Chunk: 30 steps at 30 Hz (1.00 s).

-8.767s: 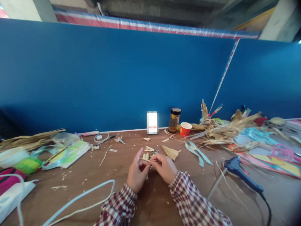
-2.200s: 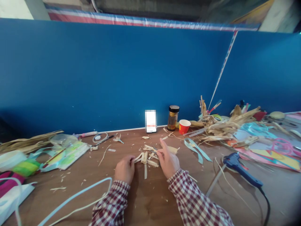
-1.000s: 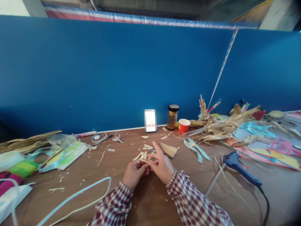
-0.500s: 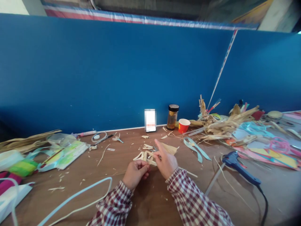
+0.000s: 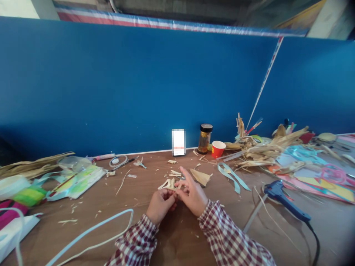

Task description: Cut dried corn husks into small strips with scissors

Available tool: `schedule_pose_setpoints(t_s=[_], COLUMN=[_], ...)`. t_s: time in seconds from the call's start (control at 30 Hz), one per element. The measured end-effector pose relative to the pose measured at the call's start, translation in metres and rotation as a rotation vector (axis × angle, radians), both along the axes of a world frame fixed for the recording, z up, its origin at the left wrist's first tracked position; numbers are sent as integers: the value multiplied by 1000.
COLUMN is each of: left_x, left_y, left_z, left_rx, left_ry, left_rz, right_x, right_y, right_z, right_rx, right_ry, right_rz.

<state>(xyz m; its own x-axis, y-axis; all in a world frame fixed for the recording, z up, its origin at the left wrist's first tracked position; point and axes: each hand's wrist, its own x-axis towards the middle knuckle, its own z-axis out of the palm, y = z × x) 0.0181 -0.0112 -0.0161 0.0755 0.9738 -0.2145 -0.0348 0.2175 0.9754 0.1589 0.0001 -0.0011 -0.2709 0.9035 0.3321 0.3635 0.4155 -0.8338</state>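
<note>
My left hand (image 5: 161,205) is closed in a pinch on a small bundle of pale, dried husk strips (image 5: 168,183) at the middle of the table. The strips fan out beyond the fingertips. My right hand (image 5: 194,195) meets it from the right, thumb and curled fingers pressed at the bundle's near end, while its index finger points up and away. Where the fingertips of both hands come together, the grip is partly hidden. A loose tan husk piece (image 5: 202,177) lies just past my right hand, and small pale scraps (image 5: 175,173) lie beyond the bundle.
A blue glue gun (image 5: 287,199) with its cord lies at the right. A phone (image 5: 179,143), a lidded jar (image 5: 205,138) and a red paper cup (image 5: 218,149) stand by the blue partition (image 5: 124,85). Husks (image 5: 288,142) and ribbons pile up right; a pale blue tube (image 5: 91,232) curves front left.
My right hand has drawn down and slightly left, closer to my left fingertips. More of the tan husk piece behind it now shows. The view has shifted slightly.
</note>
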Motion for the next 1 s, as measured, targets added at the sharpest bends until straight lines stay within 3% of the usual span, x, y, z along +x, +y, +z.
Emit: schedule_pose_setpoints(t_s=[0.2,0.33,0.4,0.47,0.53,0.63,0.8,1.0], left_x=[2,2,2,2,2,0,-4,-3], left_y=[-1,-2,-3,-2,-1,0,2,-1], left_z=[-3,-2,-2,-1,-2,-3,-2,7], left_rx=[35,29,21,42,80,130,185,13], left_ry=[-21,-23,-17,10,41,71,37,-242], left_rz=[-13,-50,-48,-49,-52,-26,75,213], right_x=[0,18,25,26,20,8,2,1], right_y=[1,13,18,19,15,6,0,2], right_z=[-1,2,4,5,5,2,-1,-3], right_rx=[36,114,115,66,36,95,131,124], right_ry=[-37,-146,-89,30,84,-19,-130,-75], right_rz=[-57,-299,-402,-342,-186,-59,-59,-56])
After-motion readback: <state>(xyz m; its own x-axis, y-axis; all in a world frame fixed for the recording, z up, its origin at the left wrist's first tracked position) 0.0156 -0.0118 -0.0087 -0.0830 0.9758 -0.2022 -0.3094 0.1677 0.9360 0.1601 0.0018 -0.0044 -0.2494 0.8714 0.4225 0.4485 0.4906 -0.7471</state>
